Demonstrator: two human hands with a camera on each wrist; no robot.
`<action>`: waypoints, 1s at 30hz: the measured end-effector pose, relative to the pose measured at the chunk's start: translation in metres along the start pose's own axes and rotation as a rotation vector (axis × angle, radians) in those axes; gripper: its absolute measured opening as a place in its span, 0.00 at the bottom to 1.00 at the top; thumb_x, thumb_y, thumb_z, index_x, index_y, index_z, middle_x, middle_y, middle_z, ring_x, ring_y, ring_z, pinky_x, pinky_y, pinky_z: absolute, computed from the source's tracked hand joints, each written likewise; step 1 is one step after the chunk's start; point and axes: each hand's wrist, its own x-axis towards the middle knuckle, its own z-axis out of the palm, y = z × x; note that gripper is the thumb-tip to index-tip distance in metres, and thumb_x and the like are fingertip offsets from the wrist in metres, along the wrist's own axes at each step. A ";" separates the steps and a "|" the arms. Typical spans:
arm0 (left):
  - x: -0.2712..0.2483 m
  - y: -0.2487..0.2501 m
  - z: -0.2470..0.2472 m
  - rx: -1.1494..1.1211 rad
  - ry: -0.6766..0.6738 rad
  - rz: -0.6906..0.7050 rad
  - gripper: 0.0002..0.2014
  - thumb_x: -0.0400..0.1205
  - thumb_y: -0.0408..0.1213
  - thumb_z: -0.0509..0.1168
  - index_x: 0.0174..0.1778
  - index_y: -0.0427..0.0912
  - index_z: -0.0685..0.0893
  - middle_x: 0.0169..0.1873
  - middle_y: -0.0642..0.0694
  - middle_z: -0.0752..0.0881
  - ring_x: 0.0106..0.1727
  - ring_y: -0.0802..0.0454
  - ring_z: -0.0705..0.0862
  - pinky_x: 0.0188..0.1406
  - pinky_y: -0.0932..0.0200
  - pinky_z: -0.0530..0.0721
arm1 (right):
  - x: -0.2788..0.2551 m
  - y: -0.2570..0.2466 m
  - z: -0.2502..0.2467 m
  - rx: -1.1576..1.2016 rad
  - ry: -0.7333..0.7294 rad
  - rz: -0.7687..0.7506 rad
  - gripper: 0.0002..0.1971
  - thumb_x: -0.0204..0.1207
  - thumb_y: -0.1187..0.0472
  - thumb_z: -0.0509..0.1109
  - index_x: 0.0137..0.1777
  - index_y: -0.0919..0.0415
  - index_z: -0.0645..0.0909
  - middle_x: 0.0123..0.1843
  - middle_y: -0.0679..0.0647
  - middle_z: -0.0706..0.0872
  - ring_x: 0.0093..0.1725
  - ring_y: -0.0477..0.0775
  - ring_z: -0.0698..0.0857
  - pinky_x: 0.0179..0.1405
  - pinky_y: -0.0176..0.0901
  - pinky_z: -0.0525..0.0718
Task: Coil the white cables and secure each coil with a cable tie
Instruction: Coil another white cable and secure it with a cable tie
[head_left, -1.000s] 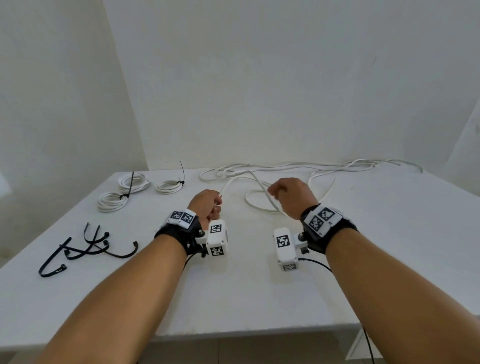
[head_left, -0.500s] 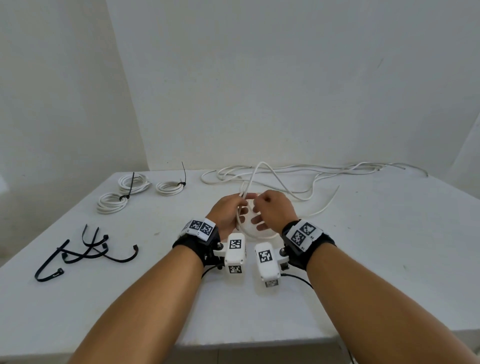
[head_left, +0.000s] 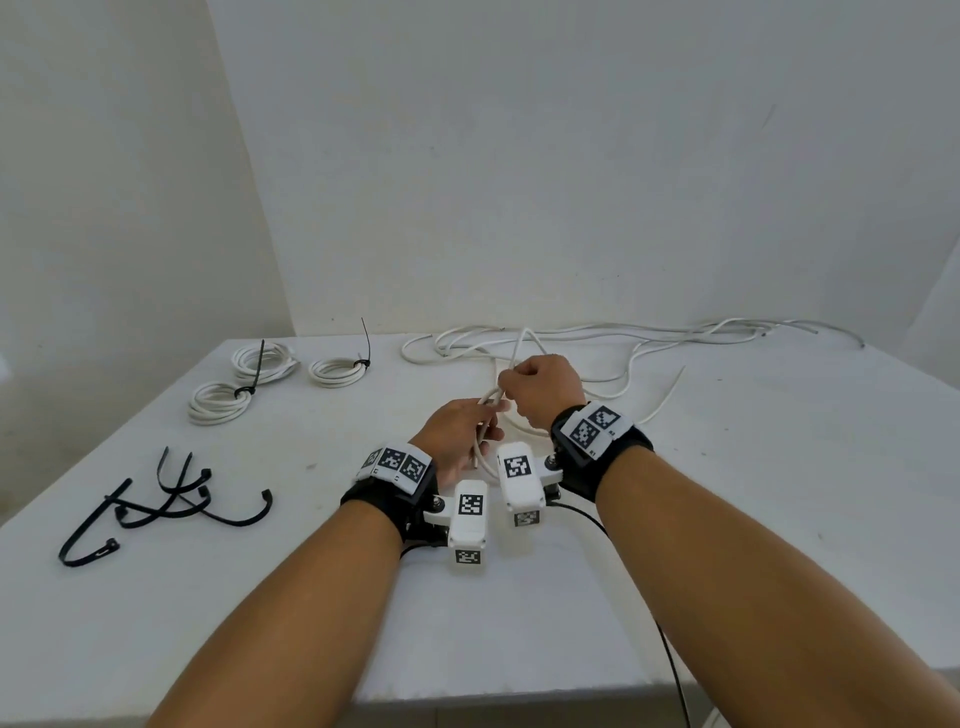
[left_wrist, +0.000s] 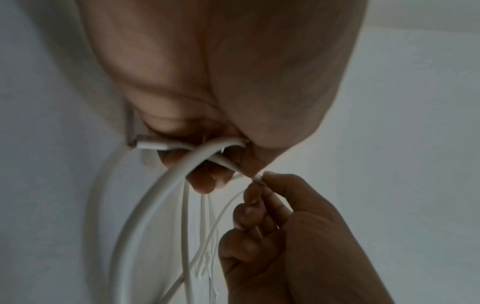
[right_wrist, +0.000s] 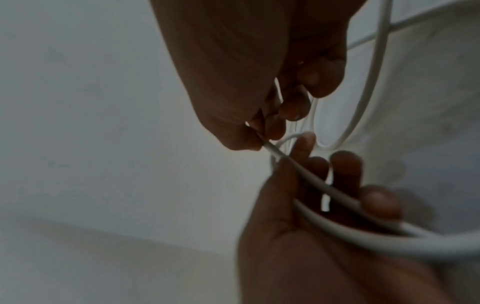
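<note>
Both forearms reach forward, wrists close together. The left hand (head_left: 457, 431) lies lower with fingers curled, and the right hand (head_left: 540, 387) is fisted just above it.

A long, thin white round cable (head_left: 613, 358) sprawls in loose loops along the far edge of the counter; its near end is looped. Three finished white cable coils (head_left: 332, 371) lie far left, each bound with a black tie. Loose black plastic cable ties (head_left: 156, 506) lie near left.
</note>
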 end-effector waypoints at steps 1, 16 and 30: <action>0.002 0.000 -0.002 0.013 0.020 -0.009 0.09 0.85 0.38 0.63 0.49 0.37 0.84 0.34 0.47 0.84 0.41 0.49 0.83 0.45 0.52 0.78 | 0.002 -0.002 -0.002 0.024 0.014 0.018 0.12 0.73 0.57 0.70 0.38 0.66 0.87 0.30 0.56 0.88 0.27 0.51 0.80 0.34 0.44 0.82; -0.023 0.044 0.000 0.267 0.091 0.370 0.11 0.78 0.30 0.52 0.40 0.41 0.81 0.28 0.49 0.80 0.36 0.53 0.77 0.41 0.55 0.70 | 0.012 -0.034 -0.026 0.178 0.060 -0.182 0.14 0.76 0.57 0.74 0.32 0.63 0.81 0.28 0.55 0.84 0.26 0.52 0.81 0.31 0.48 0.79; -0.043 0.084 -0.017 -0.588 -0.369 0.142 0.24 0.85 0.51 0.53 0.23 0.47 0.71 0.20 0.53 0.53 0.19 0.55 0.50 0.18 0.63 0.57 | 0.014 -0.015 -0.024 -0.030 0.284 -0.655 0.11 0.82 0.56 0.67 0.62 0.52 0.74 0.60 0.37 0.81 0.63 0.40 0.78 0.73 0.53 0.67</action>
